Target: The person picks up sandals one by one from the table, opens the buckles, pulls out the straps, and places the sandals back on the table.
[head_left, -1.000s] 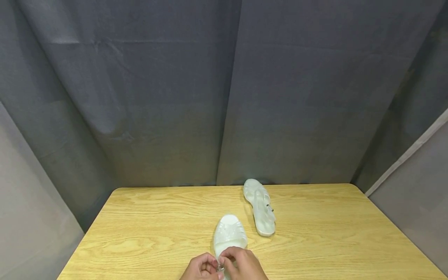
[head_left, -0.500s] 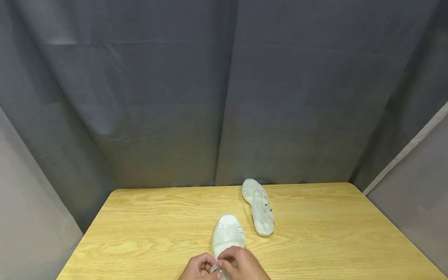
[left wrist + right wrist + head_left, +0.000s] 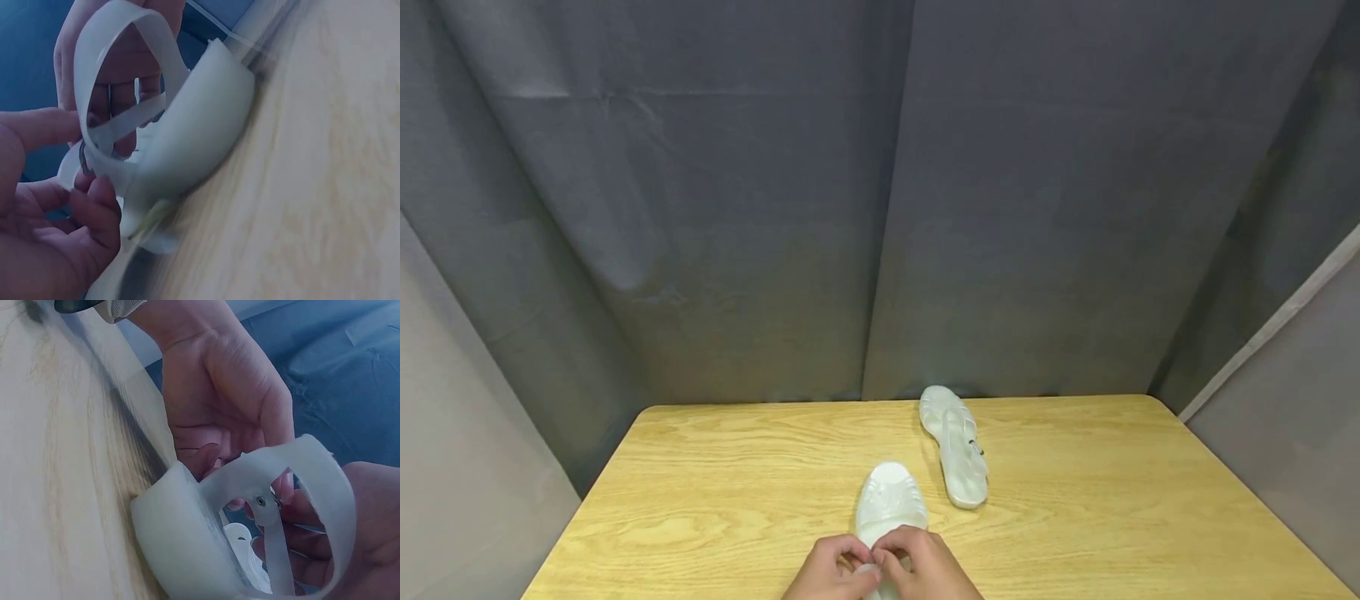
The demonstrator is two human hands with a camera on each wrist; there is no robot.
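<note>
A translucent white jelly sandal (image 3: 891, 500) sits at the table's near edge, toe pointing away from me. My left hand (image 3: 835, 571) pinches its ankle strap at a small metal buckle (image 3: 84, 157), as the left wrist view shows. From the other side my right hand (image 3: 925, 567) pinches the strap, fingertips meeting the left ones. The strap (image 3: 334, 494) arches in a loop above the heel cup (image 3: 181, 544), with a small metal stud (image 3: 261, 500) beside the buckle. In the head view the hands hide the sandal's rear half.
The matching sandal (image 3: 962, 467) lies farther back to the right, its strap and buckle beside the sole. Both are on a wood-grain table (image 3: 700, 500). Grey curtains (image 3: 760, 208) hang behind it, with paler panels at both sides.
A pale strap end stuck up between the hands half a second ago; now it lies lower, by the left thumb. The left fingers have closed in toward the right ones. The other sandal stays put.
</note>
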